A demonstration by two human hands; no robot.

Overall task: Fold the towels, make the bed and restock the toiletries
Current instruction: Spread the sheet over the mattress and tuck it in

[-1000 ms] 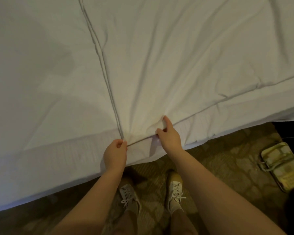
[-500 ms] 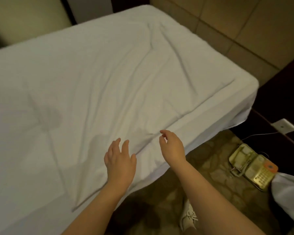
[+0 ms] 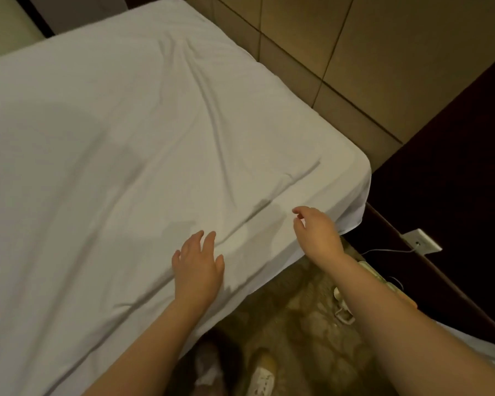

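Note:
A white sheet [image 3: 132, 155] covers the bed, with long creases running from the far side toward the near edge. My left hand [image 3: 196, 265] lies flat on the sheet near the bed's near edge, fingers straight and spread. My right hand [image 3: 316, 232] hovers by the same edge, close to the bed's right corner [image 3: 352, 178], fingers loosely curled and holding nothing. The sheet's edge hangs down over the mattress side below both hands.
Patterned carpet [image 3: 303, 324] lies beside the bed, with my white shoes [image 3: 262, 377] on it. A dark wooden unit [image 3: 452, 167] with a wall socket [image 3: 420, 241] and white cable stands to the right. A telephone [image 3: 377, 281] lies partly hidden behind my right forearm. A tiled wall [image 3: 340, 52] runs behind the bed.
Both hands let go of the sheet's seam they were pinching a second ago. The view swung up and to the right toward the bed corner, and my right hand moved right along the edge.

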